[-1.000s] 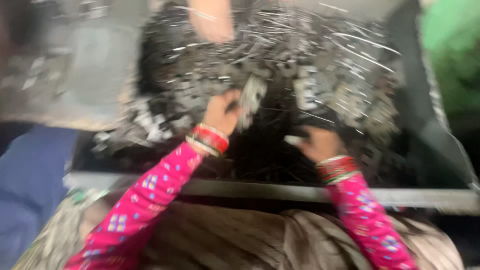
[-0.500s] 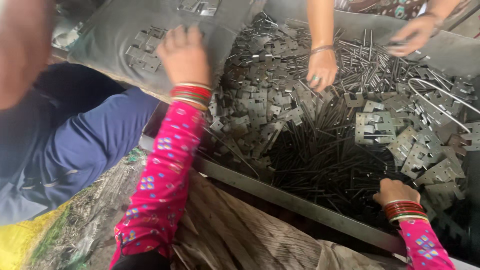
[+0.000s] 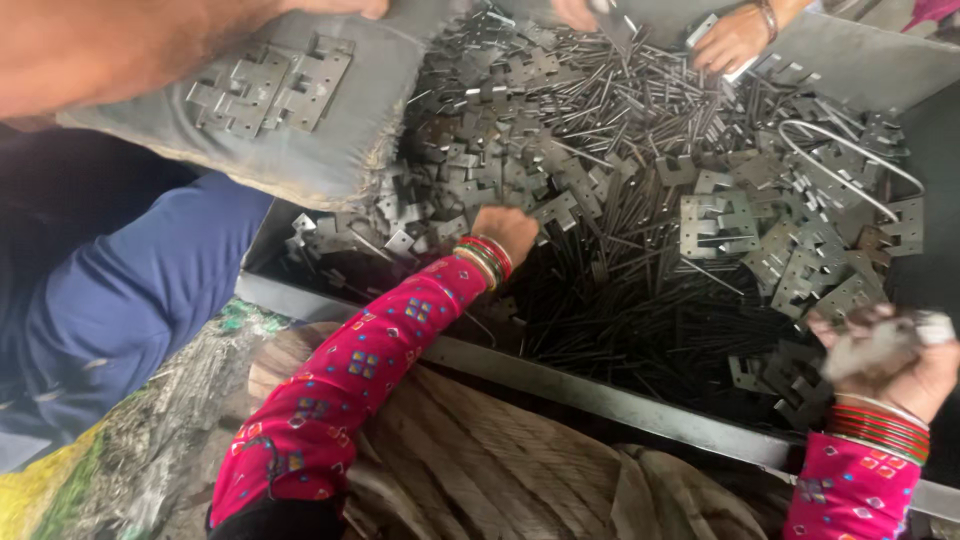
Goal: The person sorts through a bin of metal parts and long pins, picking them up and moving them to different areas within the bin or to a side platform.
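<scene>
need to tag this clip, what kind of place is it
Probably a small metal-parts workshop or sorting area: a big tray heaped with flat stamped metal brackets and thin rods, with several people's hands in the pile.

A grey cushion point(image 3: 300, 130) bears hinge plates point(image 3: 270, 85); burlap point(image 3: 480, 460) below.

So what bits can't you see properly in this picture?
Head view only:
- Right hand: blurred by motion, so what it grips cannot be told.
- Left hand: fingertips buried among the flat grey metal hinge plates.
- Thin dark metal pins: too small and tangled to count.
- Another person's hand: cut off by the top edge.
</scene>
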